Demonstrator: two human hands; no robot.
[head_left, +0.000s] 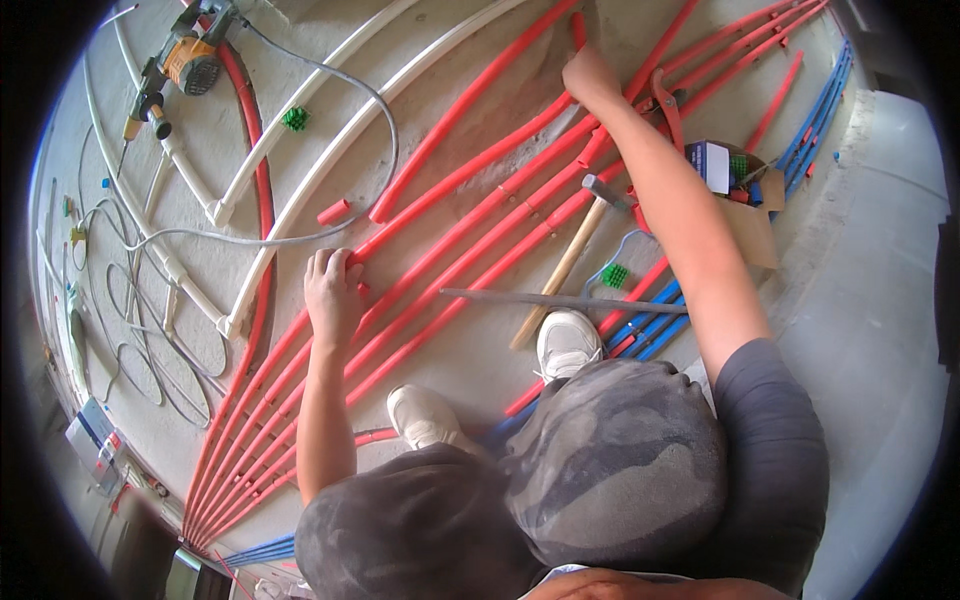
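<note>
Two closed hands hold one red plastic conduit pipe [465, 185] that slants across the floor beside a bundle of parallel red pipes [440, 265]. My left hand [333, 295] has its fingers curled round the pipe's near left part. Toward the far right, my right hand [592, 78] grips the same pipe, and its fingertips are partly hidden. A short cut piece of red pipe [334, 212] lies just beyond my left hand. Another loose red pipe [450, 122] runs alongside on the far side. A red-handled pipe cutter [668, 108] rests on the pipes near my right forearm.
A wooden-handled hammer [573, 262] and a grey metal bar [560, 299] lie by my shoes. An open carton of fittings [748, 215] stands at right, near blue pipes [818, 120]. White pipes [345, 140], a grey cable [390, 130] and a power drill [190, 62] occupy the left.
</note>
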